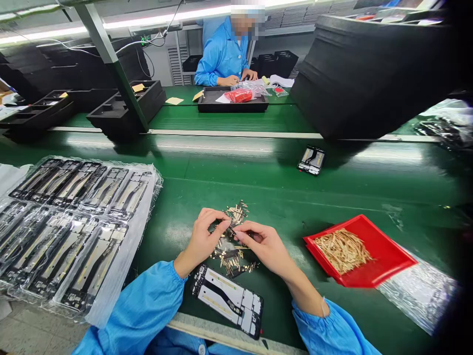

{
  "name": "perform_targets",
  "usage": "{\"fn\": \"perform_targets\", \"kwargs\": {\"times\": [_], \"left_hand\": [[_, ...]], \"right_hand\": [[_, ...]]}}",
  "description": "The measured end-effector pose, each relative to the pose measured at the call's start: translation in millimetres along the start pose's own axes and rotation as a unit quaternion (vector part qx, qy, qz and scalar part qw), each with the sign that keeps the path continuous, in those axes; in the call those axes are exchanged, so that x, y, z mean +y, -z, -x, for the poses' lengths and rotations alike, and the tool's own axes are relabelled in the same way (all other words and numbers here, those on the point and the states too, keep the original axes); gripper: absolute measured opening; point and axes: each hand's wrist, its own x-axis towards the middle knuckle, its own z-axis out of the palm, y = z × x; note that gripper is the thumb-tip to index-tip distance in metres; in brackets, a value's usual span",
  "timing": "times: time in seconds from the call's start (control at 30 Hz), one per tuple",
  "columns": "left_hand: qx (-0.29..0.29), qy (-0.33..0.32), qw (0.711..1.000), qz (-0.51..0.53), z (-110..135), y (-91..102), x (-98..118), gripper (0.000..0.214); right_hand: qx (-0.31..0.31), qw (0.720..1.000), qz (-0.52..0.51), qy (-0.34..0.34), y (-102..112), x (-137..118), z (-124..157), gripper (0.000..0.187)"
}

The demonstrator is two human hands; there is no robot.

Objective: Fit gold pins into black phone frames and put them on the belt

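Fingers closed in a pinch, my left hand (205,234) is over a loose pile of small dark and gold strip-like parts (236,259) on the green table. My right hand (266,246) pinches close beside it, the fingertips of both hands almost meeting. A small dark piece seems to sit between them, too tiny to name and partly covered by the fingers. Nearer to me, below the pile, a phone frame (231,301) lies flat and slanted, with a black ribbon cable and silver plates showing.
A clear plastic tray (150,197) of several phone frames is at left. A red scoop-shaped tray (391,261) with tan strips (343,250) lies at right on a clear bag (421,291). Another phone unit (311,160) lies farther back. A person in blue (221,54) sits opposite, behind black trays (232,106).
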Motion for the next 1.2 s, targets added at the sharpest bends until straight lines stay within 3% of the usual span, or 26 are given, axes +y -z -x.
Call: {"fn": "perform_targets", "kwargs": {"times": [0.17,0.27,0.37,0.47,0.53,0.6,0.7,0.77,0.87,0.93,0.97,1.03,1.1,1.2], "left_hand": [[-0.063,-0.043,0.997,0.03,7.7,-6.9,0.4,0.035],[-0.101,0.026,0.989,0.11,11.9,-12.5,6.4,0.04],[-0.063,0.144,0.968,0.195,11.9,-15.7,13.1,0.04],[-0.007,0.175,0.962,0.208,8.3,-12.3,15.6,0.043],[0.005,0.189,0.958,0.217,5.3,-7.8,14.3,0.045],[-0.006,0.204,0.954,0.221,3.4,-4.3,12.3,0.046],[-0.06,0.227,0.946,0.222,5.1,-4.8,13.0,0.042],[-0.114,0.242,0.936,0.229,9.5,-8.5,16.7,0.043],[-0.221,0.286,0.901,0.24,18.2,-14.6,23.8,0.045],[-0.284,0.313,0.875,0.236,22.8,-17.0,27.5,0.046],[-0.307,0.322,0.866,0.23,24.3,-17.5,28.8,0.047],[-0.337,0.327,0.856,0.217,26.2,-17.9,30.7,0.049],[-0.362,0.315,0.851,0.212,26.7,-17.8,31.7,0.05],[-0.387,0.274,0.855,0.209,26.2,-17.7,33.6,0.05]], "right_hand": [[0.018,1.0,-0.002,0.014,-2.0,-0.1,1.2,0.039],[0.032,0.999,0.008,0.03,-4.2,3.1,-1.0,0.038],[0.054,0.996,0.047,0.051,-9.6,2.8,-1.8,0.034],[0.091,0.988,0.107,0.071,-8.8,-6.3,10.3,0.026],[0.153,0.969,0.171,0.096,2.3,-14.2,30.1,0.021],[0.262,0.917,0.27,0.133,24.5,-19.1,57.7,0.017],[0.43,0.778,0.431,0.155,71.8,-16.5,100.6,0.018],[0.467,0.701,0.527,0.11,100.0,-11.1,121.6,0.027],[0.467,0.646,0.603,0.034,113.2,-9.1,137.0,0.035],[0.46,0.651,0.602,0.05,97.6,-14.5,138.9,0.03],[0.441,0.671,0.591,0.079,84.0,-18.3,138.1,0.026],[0.358,0.735,0.555,0.152,51.0,-25.0,134.7,0.021],[0.237,0.796,0.519,0.203,19.4,-28.2,129.9,0.026],[0.144,0.828,0.499,0.211,-9.7,-25.0,121.8,0.025]]}}
